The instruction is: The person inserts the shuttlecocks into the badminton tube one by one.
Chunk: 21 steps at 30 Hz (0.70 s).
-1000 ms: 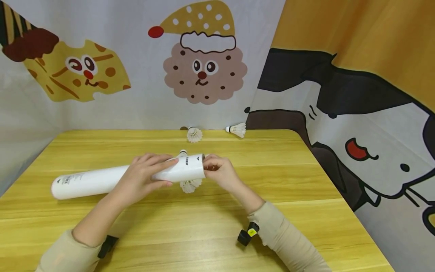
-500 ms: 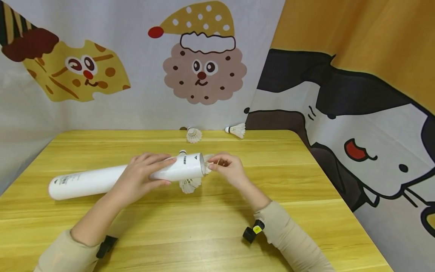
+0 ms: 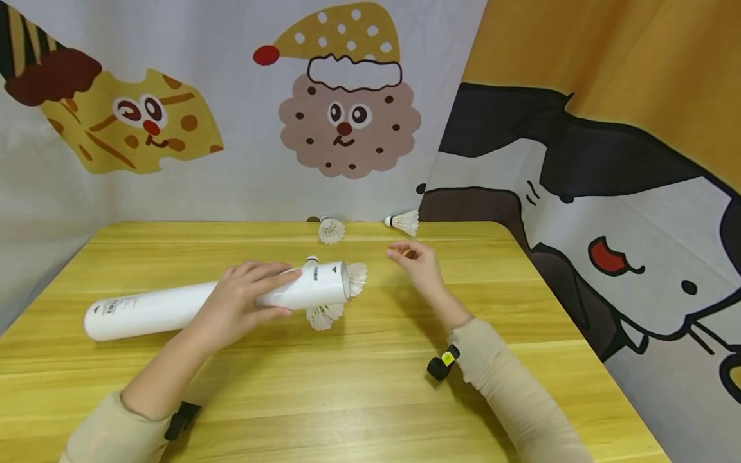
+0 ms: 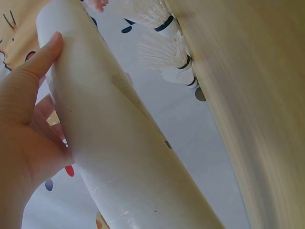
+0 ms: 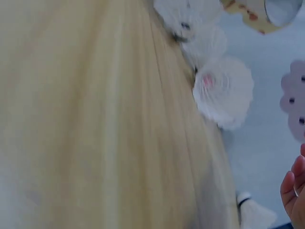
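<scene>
My left hand (image 3: pixel 246 296) grips a long white shuttlecock tube (image 3: pixel 159 310), tilted with its mouth toward the right. The thumb (image 4: pixel 52 45) lies along the tube's side in the left wrist view. Just past the mouth shows the feather skirt of a shuttlecock (image 3: pixel 358 279), which sits on the table in the right wrist view. Behind the tube is another shuttlecock (image 3: pixel 324 316), its middle hidden and its cork end above. To the right of the mouth, my right hand (image 3: pixel 424 267) hovers with loosely bent fingers and holds nothing.
At the table's far edge lie two more shuttlecocks, one white shuttlecock (image 3: pixel 331 230) with its skirt toward me and one shuttlecock (image 3: pixel 403 222) on its side. A printed curtain (image 3: pixel 231 193) hangs behind the wood-grain table (image 3: pixel 370 399).
The right hand has drawn back from the tube's mouth to the right and away, letting go of a shuttlecock that now shows beside the mouth. Left hand and tube have barely moved.
</scene>
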Each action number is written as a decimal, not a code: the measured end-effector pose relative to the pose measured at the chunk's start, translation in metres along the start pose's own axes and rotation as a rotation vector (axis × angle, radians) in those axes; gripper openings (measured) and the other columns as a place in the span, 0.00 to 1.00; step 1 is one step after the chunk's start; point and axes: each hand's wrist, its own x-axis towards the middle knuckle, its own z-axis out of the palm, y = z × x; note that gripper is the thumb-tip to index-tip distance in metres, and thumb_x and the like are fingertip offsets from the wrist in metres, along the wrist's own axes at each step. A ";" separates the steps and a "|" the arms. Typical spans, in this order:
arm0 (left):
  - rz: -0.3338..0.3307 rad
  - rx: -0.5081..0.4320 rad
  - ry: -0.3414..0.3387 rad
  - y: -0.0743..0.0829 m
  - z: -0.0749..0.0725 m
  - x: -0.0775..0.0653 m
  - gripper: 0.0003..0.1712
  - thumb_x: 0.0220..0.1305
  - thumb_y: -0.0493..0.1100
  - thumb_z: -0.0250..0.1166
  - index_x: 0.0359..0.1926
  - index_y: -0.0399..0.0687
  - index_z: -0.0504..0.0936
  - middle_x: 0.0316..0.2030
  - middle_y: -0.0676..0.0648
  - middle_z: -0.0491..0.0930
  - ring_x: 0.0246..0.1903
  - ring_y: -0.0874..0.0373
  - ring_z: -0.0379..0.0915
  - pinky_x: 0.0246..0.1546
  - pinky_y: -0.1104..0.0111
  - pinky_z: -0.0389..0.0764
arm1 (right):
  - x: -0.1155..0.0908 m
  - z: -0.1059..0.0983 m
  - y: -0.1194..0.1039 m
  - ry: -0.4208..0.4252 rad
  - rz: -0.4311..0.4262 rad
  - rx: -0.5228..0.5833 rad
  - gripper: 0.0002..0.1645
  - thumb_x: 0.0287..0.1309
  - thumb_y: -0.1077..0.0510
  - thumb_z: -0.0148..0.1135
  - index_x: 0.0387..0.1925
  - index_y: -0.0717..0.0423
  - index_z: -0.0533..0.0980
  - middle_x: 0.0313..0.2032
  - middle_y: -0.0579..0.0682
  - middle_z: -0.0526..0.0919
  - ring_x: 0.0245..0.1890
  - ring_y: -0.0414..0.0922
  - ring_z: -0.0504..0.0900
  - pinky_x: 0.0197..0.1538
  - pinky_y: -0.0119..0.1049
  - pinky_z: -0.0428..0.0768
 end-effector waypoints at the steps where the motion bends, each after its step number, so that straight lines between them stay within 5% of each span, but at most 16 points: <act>1: 0.001 0.001 0.000 0.000 0.000 0.000 0.42 0.43 0.48 0.78 0.64 0.58 0.75 0.58 0.47 0.76 0.52 0.50 0.69 0.47 0.52 0.63 | 0.003 -0.002 0.003 0.019 0.001 -0.003 0.13 0.54 0.60 0.70 0.39 0.65 0.83 0.27 0.48 0.78 0.23 0.40 0.69 0.26 0.28 0.67; 9: 0.007 0.002 -0.001 0.001 -0.001 0.000 0.41 0.44 0.50 0.77 0.63 0.57 0.75 0.58 0.48 0.76 0.51 0.50 0.69 0.46 0.53 0.63 | 0.028 -0.011 0.022 0.163 0.016 -0.042 0.11 0.54 0.64 0.70 0.39 0.68 0.83 0.28 0.55 0.80 0.23 0.39 0.70 0.26 0.26 0.67; 21: 0.008 -0.007 -0.004 0.000 -0.002 0.000 0.41 0.43 0.49 0.77 0.63 0.57 0.76 0.57 0.47 0.76 0.51 0.50 0.69 0.46 0.53 0.63 | 0.054 -0.020 0.041 0.247 0.137 -0.126 0.16 0.57 0.60 0.68 0.45 0.64 0.81 0.38 0.57 0.80 0.28 0.43 0.70 0.31 0.28 0.67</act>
